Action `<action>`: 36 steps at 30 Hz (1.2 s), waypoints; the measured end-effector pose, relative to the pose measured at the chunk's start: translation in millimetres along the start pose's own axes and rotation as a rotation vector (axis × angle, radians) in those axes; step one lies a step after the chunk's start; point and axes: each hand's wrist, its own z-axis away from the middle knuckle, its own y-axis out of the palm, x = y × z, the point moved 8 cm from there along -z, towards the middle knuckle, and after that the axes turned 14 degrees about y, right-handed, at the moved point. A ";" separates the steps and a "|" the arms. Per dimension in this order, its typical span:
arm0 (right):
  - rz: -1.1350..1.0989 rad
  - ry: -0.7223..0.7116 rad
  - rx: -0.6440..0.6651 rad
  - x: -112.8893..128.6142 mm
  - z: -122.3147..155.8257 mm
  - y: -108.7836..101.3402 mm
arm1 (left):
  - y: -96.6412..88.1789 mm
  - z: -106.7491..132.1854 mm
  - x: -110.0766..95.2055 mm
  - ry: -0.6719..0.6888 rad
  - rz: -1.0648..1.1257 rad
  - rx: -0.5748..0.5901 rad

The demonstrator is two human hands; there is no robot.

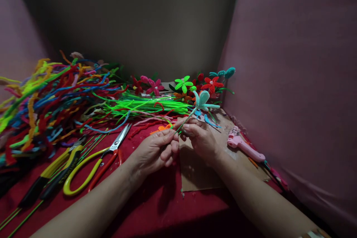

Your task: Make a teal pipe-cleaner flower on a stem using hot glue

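Observation:
Both hands meet at the middle of the head view around a pale turquoise pipe-cleaner flower [202, 99] on a thin green stem [184, 122]. My left hand [158, 147] is closed, pinching the lower stem between thumb and fingers. My right hand [201, 137] is closed too, its thumb and fingers on the stem just below the bloom. The flower tilts up and to the right. Behind the hands lies an orange pipe-cleaner piece [164, 128], partly covered by the fingers.
Scissors [97, 163] and wire cutters [60, 167] lie on the red cloth [156, 208] at left. A heap of coloured pipe cleaners [52, 96] and a green bundle [150, 106] stand behind. Finished flowers [183, 84] line the back. At right, a pink glue gun [245, 147] rests on cardboard [200, 178].

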 end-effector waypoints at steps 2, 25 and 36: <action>0.008 -0.009 -0.036 0.7 2.0 -1.0 | 1.2 0.5 0.6 -0.001 0.002 0.006; -0.004 0.018 -0.151 14.2 -7.2 -38.0 | -39.0 -6.1 -71.5 0.330 -1.318 -0.174; -0.024 -0.074 -0.212 23.3 -6.8 -48.3 | -30.2 -23.2 -24.8 0.021 -2.223 0.162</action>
